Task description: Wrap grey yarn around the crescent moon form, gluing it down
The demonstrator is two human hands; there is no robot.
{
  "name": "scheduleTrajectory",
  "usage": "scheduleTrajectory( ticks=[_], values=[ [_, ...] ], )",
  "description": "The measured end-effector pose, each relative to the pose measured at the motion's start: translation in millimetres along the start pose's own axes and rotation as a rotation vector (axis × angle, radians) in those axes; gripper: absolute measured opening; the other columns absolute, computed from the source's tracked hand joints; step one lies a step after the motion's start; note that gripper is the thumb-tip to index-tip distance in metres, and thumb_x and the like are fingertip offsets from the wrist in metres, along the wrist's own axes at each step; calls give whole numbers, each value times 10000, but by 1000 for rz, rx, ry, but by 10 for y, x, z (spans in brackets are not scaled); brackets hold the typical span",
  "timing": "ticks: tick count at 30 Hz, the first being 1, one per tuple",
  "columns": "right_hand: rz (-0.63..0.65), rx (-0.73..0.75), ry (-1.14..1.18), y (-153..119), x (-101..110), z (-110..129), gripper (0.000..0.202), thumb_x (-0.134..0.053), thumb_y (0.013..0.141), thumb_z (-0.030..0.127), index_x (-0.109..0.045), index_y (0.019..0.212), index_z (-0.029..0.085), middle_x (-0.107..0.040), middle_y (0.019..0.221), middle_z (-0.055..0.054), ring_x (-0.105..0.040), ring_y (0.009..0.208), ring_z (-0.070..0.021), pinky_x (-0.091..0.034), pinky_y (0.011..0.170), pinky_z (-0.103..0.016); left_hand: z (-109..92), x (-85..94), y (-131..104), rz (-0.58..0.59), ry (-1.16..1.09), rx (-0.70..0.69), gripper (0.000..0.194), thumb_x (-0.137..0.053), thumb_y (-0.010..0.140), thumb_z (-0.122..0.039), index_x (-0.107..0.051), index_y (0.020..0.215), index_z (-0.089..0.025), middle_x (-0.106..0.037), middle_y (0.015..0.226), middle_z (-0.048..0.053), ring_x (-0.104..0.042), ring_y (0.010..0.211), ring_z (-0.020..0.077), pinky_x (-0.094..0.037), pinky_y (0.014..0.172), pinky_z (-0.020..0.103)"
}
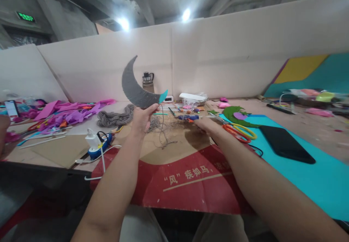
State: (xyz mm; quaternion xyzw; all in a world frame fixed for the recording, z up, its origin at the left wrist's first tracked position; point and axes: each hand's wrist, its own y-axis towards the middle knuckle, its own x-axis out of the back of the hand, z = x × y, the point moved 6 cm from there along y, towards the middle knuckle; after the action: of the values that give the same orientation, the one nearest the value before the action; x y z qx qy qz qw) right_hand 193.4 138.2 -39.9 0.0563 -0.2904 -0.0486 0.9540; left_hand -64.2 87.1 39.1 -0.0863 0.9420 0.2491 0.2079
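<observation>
A grey crescent point(137, 89), covered in what looks like yarn, is held up by my left hand point(144, 117), whose fingers pinch its lower edge. The crescent's right tip is turquoise, and a thin grey strand hangs from it to the cardboard point(174, 154). Over the cardboard, my right hand point(204, 125) is closed around a blue tool with an orange part point(188, 117), perhaps a glue gun; its lower part is hidden by the hand. A grey yarn skein point(116, 116) lies left of my left hand.
On the right, a black phone point(286, 143) rests on a turquoise sheet point(313, 184), near orange and yellow scissors point(240, 132) and a green piece point(236, 115). Leftward are a power strip point(99, 149) with cables and pink and purple scraps point(68, 115). A bottle point(148, 83) stands behind.
</observation>
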Motion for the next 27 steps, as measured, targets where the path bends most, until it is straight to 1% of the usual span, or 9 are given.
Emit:
scheduleTrajectory(
  ticks=[3, 7, 9, 12, 14, 18, 22, 24, 27],
  values=[
    [-64, -41, 214, -54, 118, 138, 152, -606, 646, 270, -505, 750, 223, -491, 599, 12, -477, 550, -144, -401, 479, -255, 24, 16, 10, 6, -11, 13, 264, -888, 475, -205, -690, 637, -139, -696, 636, 7, -626, 552, 106, -530, 605, 229],
    [-106, 71, 501, -249, 262, 479, 330, -598, 619, 245, -477, 926, 241, -565, 861, 13, -531, 676, -109, -472, 566, -226, 30, 28, 11, 4, -3, 8, 274, -895, 481, -209, -697, 658, -139, -693, 623, 4, -631, 546, 105, -525, 594, 220],
    [-26, 196, 767, -365, 280, 670, 398, -658, 595, 221, -493, 956, 237, -561, 827, 27, -512, 640, -101, -444, 536, -227, 33, 33, 10, -3, 14, 6, 268, -897, 485, -213, -697, 647, -137, -686, 603, 5, -634, 543, 107, -523, 586, 215],
    [127, 303, 920, -497, 242, 850, 356, -695, 667, 289, -508, 962, 225, -535, 732, 48, -481, 577, -93, -394, 491, -232, 37, 50, 8, -37, 30, 1, 259, -897, 483, -211, -705, 640, -135, -694, 605, 12, -642, 542, 111, -528, 585, 216],
    [169, 359, 893, -542, 219, 904, 332, -686, 719, 312, -503, 983, 227, -522, 690, 63, -475, 554, -94, -379, 487, -240, 37, 61, 9, -63, 37, -7, 255, -897, 481, -207, -709, 637, -135, -702, 612, 16, -645, 539, 113, -525, 577, 212],
    [86, 503, 711, -582, 242, 952, 293, -639, 790, 247, -491, 1043, 244, -574, 733, 55, -503, 585, -106, -421, 568, -274, 41, 72, 9, -89, 40, -18, 253, -894, 485, -210, -714, 645, -134, -699, 599, 21, -646, 533, 116, -513, 558, 207],
    [58, 581, 548, -594, 221, 958, 329, -607, 841, 250, -498, 1150, 259, -656, 1022, -24, -621, 846, -176, -506, 771, -362, 51, 68, 3, -90, 34, 1, 259, -894, 487, -211, -704, 645, -130, -695, 602, 26, -652, 544, 124, -508, 559, 214],
    [27, 604, 480, -588, 220, 936, 361, -595, 855, 261, -497, 1203, 268, -649, 1127, -52, -625, 997, -221, -511, 868, -416, 47, 67, -2, -98, 21, 11, 263, -893, 481, -201, -700, 645, -128, -697, 613, 28, -654, 549, 125, -512, 574, 221],
    [-21, 638, 364, -582, 227, 900, 394, -571, 874, 271, -483, 1259, 283, -633, 1199, -78, -606, 1094, -262, -501, 930, -488, 29, 61, -4, -103, 14, 10, 271, -893, 476, -193, -705, 661, -130, -704, 637, 27, -651, 552, 119, -512, 588, 221]
  ],
)
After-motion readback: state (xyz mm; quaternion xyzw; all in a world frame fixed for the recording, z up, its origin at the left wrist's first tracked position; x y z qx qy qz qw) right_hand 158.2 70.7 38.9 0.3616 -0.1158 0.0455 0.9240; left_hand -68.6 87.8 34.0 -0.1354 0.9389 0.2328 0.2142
